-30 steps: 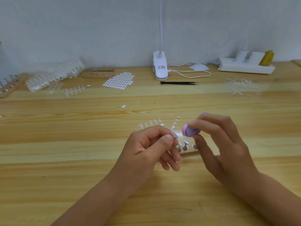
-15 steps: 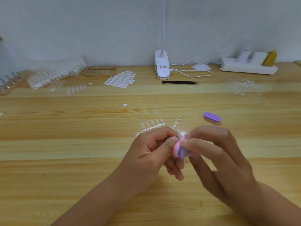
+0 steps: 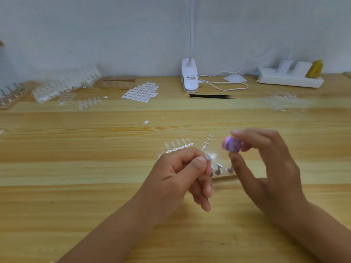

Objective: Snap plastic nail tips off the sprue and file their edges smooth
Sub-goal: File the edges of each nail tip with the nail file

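On my feed, the left hand (image 3: 176, 177) pinches a small clear nail tip (image 3: 208, 157) between thumb and forefinger, and only its end shows past the thumbnail. The other left fingers (image 3: 204, 188) curl loosely under the palm. The right hand (image 3: 269, 168) pinches a stubby pink-and-purple file block (image 3: 230, 144) between forefinger above and thumb below, and its remaining fingers fan out, relaxed, behind the block. The block sits just beyond the nail tip, towards the right hand. I see a clear gap between the two, so they are not touching.

Just past the left fingertips, a sprue (image 3: 178, 146) with a row of tips still attached lies flat on the wooden surface (image 3: 76, 186). A bare, stripped sprue strip (image 3: 207, 142) lies beside it, nearer the file block. Between the two hands, below the pinched tip, a small holder with metal pegs (image 3: 220, 170) stands on the surface, partly hidden by the left fingers. Well beyond both hands, black tweezers (image 3: 210, 96) lie near a white clip lamp (image 3: 190, 78).
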Demonstrator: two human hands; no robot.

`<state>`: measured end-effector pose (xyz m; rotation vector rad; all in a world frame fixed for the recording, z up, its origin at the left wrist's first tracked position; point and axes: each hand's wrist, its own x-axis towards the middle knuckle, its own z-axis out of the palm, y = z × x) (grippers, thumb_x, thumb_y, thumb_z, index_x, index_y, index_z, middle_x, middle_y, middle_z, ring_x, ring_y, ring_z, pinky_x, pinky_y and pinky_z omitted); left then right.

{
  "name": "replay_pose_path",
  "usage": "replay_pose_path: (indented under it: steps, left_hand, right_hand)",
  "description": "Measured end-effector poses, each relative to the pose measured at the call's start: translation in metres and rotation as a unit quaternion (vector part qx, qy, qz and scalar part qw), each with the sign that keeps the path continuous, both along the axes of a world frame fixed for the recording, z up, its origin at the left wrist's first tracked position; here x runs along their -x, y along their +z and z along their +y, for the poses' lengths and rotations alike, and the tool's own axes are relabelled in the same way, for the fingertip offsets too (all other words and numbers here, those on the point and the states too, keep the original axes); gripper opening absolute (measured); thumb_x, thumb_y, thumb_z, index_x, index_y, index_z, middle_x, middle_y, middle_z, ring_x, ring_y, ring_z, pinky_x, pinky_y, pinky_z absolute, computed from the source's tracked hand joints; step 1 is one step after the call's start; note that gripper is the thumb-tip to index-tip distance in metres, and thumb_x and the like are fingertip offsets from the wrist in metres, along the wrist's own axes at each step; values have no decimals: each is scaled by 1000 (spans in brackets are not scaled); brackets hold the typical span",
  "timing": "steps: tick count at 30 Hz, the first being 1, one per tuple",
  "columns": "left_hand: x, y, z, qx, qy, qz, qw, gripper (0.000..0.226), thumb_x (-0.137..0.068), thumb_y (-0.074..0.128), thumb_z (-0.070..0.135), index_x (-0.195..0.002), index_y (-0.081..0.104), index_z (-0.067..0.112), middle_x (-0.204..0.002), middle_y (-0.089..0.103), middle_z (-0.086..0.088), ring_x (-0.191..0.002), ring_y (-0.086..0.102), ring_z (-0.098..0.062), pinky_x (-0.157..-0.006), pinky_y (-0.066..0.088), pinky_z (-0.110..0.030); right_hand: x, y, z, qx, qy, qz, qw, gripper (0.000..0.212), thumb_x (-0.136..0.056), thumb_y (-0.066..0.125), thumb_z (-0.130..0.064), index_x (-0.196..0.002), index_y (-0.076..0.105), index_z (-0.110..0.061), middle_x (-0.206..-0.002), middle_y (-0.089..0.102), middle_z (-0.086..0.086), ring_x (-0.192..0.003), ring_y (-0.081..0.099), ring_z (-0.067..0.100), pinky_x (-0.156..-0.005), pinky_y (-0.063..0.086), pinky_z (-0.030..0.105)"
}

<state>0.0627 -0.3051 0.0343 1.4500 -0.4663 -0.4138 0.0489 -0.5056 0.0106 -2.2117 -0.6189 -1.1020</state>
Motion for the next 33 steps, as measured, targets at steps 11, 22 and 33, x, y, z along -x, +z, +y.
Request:
replay_pose_path:
  steps: [11,22,33]
  left_hand:
    - [0,-4,-1,-10,-19,2,1000,25,-98,44,26,-80,59,17,-65,66,-6,-50,66,-24,-54,50,-32]
    - [0,-6,-2,-17,-13,-5,1000,24,-98,48,27,-88,63,11,-68,68,-7,-53,68,-24,-53,49,-27]
    - [0,-6,-2,-15,-3,-5,1000,24,-96,49,26,-87,63,9,-64,66,-8,-50,66,-24,-52,48,-26]
  right_hand:
    - [8,0,8,-26,58,17,998,33,-92,65,-12,-124,59,-16,-114,62,-4,-108,61,10,-100,45,24]
    - [11,3,11,-65,110,77,989,27,-90,65,-13,-116,62,-22,-118,65,2,-103,65,17,-96,45,20]
    - [7,0,6,13,96,12,995,25,-92,66,-3,-113,69,-16,-111,67,4,-102,65,15,-101,43,24]
